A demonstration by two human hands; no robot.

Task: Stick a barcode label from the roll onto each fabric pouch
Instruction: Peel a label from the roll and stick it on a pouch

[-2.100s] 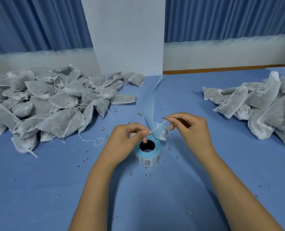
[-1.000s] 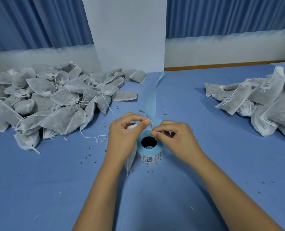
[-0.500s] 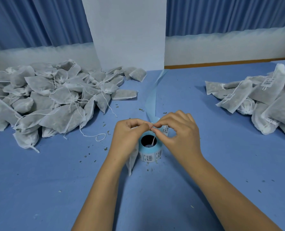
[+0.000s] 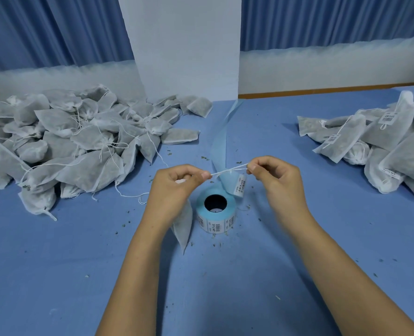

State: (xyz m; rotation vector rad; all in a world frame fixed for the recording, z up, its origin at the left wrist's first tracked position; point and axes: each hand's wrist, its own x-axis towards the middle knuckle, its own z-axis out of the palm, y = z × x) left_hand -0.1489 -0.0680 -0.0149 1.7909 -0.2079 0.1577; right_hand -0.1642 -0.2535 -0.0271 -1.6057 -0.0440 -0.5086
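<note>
I take the label roll (image 4: 215, 209) as the centre of my dial. It stands on end on the blue table (image 4: 55, 263), hollow core up, with barcodes showing on its outer wrap.

My left hand (image 4: 174, 187) is at about ten o'clock from it, fingers curled, thumb and forefinger pinching one end of a white drawstring (image 4: 227, 170). The fabric pouch (image 4: 184, 226) hangs from under that hand. Its pointed corner is down near the table at eight o'clock, just beside the roll.

My right hand (image 4: 273, 180) is at about two o'clock, also curled, with the fingertips pinching the other end of the drawstring. The cord runs taut between the two hands, above the roll's twelve o'clock edge.

A barcode label (image 4: 240, 185) hangs just below the cord, close to my right fingertips. I cannot tell whether it is stuck to the cord yet. A pale blue backing strip (image 4: 221, 146) rises from the roll and trails off towards twelve o'clock.

A large heap of unlabelled pouches (image 4: 68, 146) with loose strings lies out at ten o'clock, well apart from the roll. A smaller heap of pouches with labels (image 4: 382, 146) lies at two o'clock. Dark crumbs are scattered on the table around the roll. A white panel (image 4: 184, 44) stands at twelve o'clock, with blue curtains (image 4: 43, 27) on either side.
</note>
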